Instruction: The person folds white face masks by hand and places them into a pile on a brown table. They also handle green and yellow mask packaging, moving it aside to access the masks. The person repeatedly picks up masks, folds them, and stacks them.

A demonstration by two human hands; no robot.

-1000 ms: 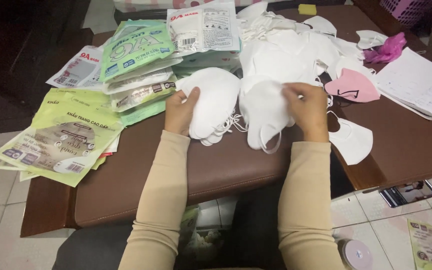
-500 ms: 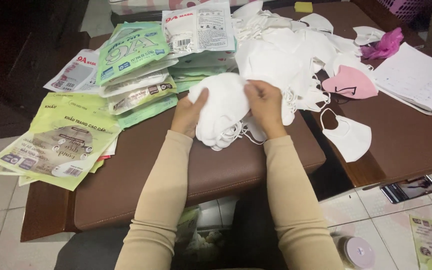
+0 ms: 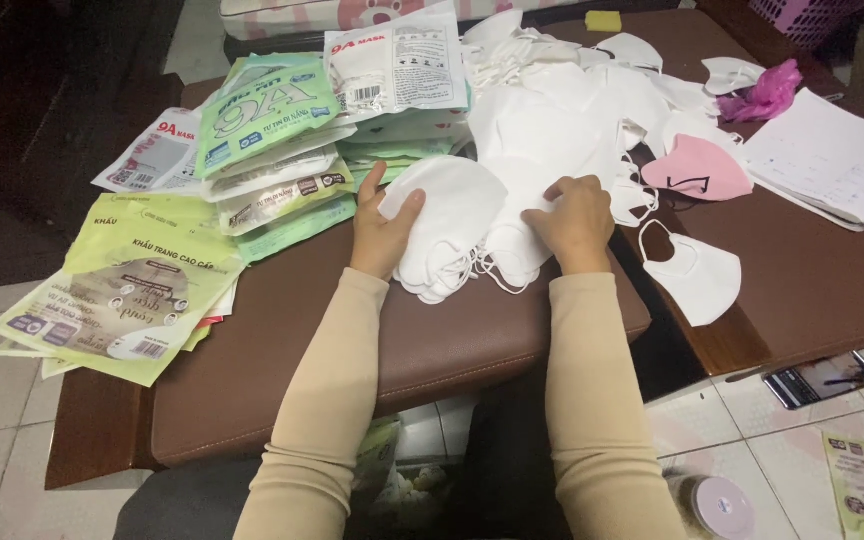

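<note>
A stack of white face masks [image 3: 452, 225] lies on a brown padded surface [image 3: 352, 340]. My left hand [image 3: 384, 232] grips the stack's left edge with the thumb on top. My right hand [image 3: 574, 218] presses down on the white masks at the stack's right side, fingers curled. Behind the hands spreads a larger loose heap of white masks [image 3: 562, 110]. A pink mask [image 3: 697, 170] lies to the right of my right hand. One single white mask [image 3: 697, 275] rests on the wooden table [image 3: 812, 290] to the right.
Green and white mask packets [image 3: 272, 130] pile at the left, with yellow-green packets [image 3: 127, 290] hanging over the edge. White paper sheets [image 3: 832, 155] and a pink bag [image 3: 764, 95] lie far right. A phone [image 3: 820, 378] and a tape roll [image 3: 717, 505] are on the tiled floor.
My right hand slid left from a separate pile and brought masks against the stack under my left hand, then shifted slightly right. The view has tilted a little.
</note>
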